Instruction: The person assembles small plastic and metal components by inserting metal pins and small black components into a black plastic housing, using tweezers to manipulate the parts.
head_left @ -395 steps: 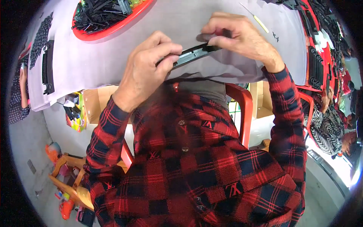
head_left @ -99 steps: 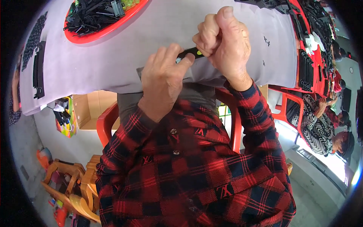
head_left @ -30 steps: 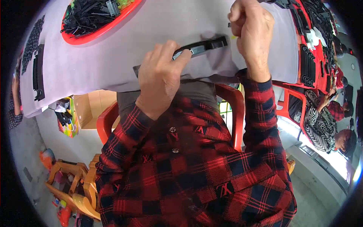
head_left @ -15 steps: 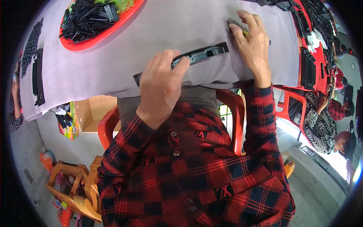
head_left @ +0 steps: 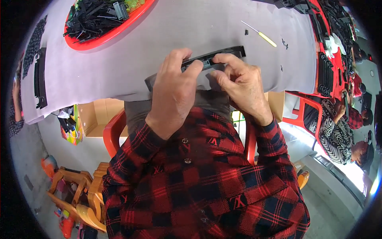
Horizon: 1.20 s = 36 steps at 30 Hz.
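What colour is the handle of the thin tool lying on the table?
The handle is yellow; it shows best in the head view.

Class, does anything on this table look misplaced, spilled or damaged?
A few small black pieces lie stray on the pale cloth near the yellow-handled pick, whereas many black parts sit heaped in the red tray. The long black part, partly hidden, shows no clear damage.

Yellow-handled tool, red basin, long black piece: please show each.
Yellow-handled tool (head_left: 262, 36): head view, on the handle.
Red basin (head_left: 119, 30): head view, on the rim.
Long black piece (head_left: 204, 58): head view, middle stretch.
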Each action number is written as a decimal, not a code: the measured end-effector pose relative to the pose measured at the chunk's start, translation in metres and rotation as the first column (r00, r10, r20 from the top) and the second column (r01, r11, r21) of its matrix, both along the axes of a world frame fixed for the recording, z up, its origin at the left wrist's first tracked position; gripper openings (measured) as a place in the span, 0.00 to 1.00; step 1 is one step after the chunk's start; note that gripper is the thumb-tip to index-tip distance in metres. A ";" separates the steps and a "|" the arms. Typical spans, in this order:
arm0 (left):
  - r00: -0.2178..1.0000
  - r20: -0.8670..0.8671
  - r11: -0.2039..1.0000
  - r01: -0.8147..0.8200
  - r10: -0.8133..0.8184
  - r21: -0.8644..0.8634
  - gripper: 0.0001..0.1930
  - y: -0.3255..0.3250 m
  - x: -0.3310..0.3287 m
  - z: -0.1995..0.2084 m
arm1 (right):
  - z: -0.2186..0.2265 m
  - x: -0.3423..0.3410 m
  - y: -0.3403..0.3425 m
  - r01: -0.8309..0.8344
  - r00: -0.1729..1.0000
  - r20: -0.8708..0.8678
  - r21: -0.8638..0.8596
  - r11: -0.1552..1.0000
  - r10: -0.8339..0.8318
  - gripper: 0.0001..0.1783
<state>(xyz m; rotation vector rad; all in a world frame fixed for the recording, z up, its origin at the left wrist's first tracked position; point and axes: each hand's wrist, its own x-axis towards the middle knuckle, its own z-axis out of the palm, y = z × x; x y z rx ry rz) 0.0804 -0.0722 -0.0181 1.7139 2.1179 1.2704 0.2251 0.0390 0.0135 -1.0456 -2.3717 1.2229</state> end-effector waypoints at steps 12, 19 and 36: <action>0.983 -0.179 1.000 0.025 -0.027 -0.011 0.07 0.006 -0.006 0.011 | 0.001 -0.002 0.017 0.051 0.979 -0.193 -0.107 0.993 -0.071 0.07; 0.980 -0.198 0.999 0.031 -0.035 -0.019 0.08 0.006 -0.006 0.008 | 0.023 -0.024 0.050 -0.199 0.980 0.069 0.309 0.930 0.187 0.07; 0.991 -0.129 0.997 0.016 -0.026 -0.074 0.14 0.008 0.000 0.002 | 0.014 -0.042 0.071 -0.613 0.789 0.214 0.337 0.714 0.577 0.05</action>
